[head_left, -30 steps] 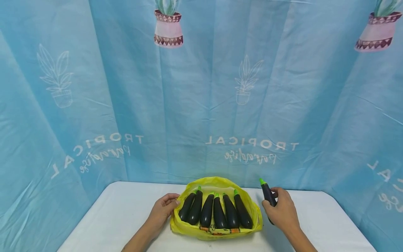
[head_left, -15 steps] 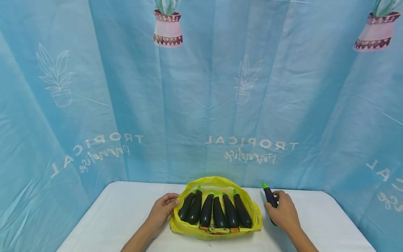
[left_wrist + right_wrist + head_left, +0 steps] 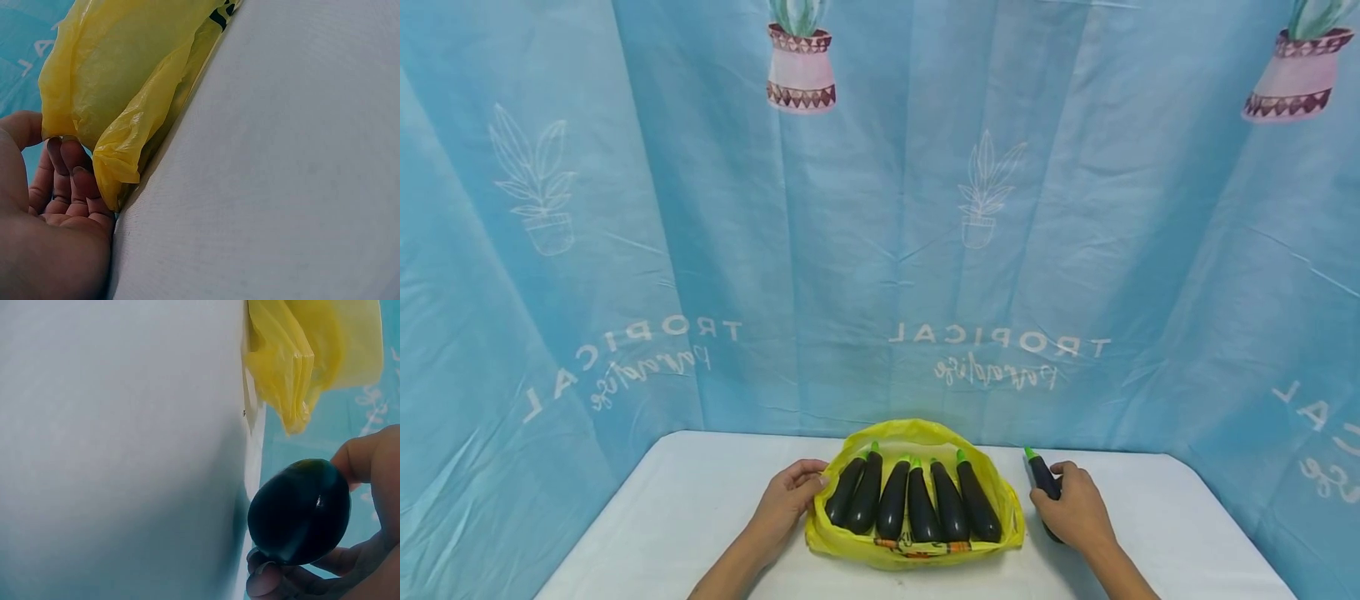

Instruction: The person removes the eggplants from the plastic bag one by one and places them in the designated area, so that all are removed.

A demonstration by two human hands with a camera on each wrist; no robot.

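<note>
A yellow plastic bag (image 3: 838, 546) lies with its mouth spread wide, and several dark eggplants (image 3: 891, 502) with green stem ends rest side by side in it. At the bag's left edge my left hand (image 3: 784, 503) pinches the rim between thumb and fingers; the left wrist view shows the gathered plastic (image 3: 119, 144) at the fingertips. To the right of the bag, my right hand (image 3: 1078, 510) grips another eggplant (image 3: 1043, 477), its green end pointing away. From the right wrist view, that eggplant's rounded end (image 3: 300, 512) sits between thumb and fingers, close to the tabletop.
The white table (image 3: 692, 492) reaches back to a blue printed curtain (image 3: 850, 250), which also hangs along both sides. Orange and black print (image 3: 917, 550) shows on the bag's front edge.
My right hand has lowered the eggplant slightly, and its green end has dropped toward the tabletop. The left hand and the bag have stayed in place.
</note>
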